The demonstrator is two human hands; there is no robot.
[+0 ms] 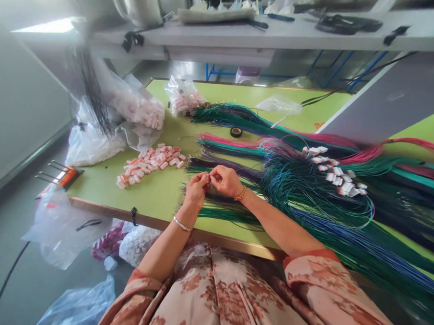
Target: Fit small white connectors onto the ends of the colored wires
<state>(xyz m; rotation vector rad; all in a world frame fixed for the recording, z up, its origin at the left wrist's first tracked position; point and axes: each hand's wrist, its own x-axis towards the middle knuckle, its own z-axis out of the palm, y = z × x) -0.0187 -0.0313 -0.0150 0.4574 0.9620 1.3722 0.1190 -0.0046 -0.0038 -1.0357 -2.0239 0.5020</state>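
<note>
My left hand [196, 189] and my right hand [226, 181] meet above the table, fingertips pinched close together. Whatever sits between them is too small and too covered by the fingers to make out. Just behind and to the right of my hands run bundles of thin wires [238, 168], dark purple and green, their tips pointing left. A loose pile of small white and orange plastic connectors [153, 162] lies to the left of my left hand. At the right, a cluster of white connectors [337, 177] rests on the green and blue wires.
Black tape roll [236, 132] lies behind the wires. Plastic bags of connectors [146, 111] stand at the back left. An orange holder with metal prongs [68, 177] sits at the left corner. A grey shelf [224, 38] crosses the back; a slanted panel [386, 99] rises at right.
</note>
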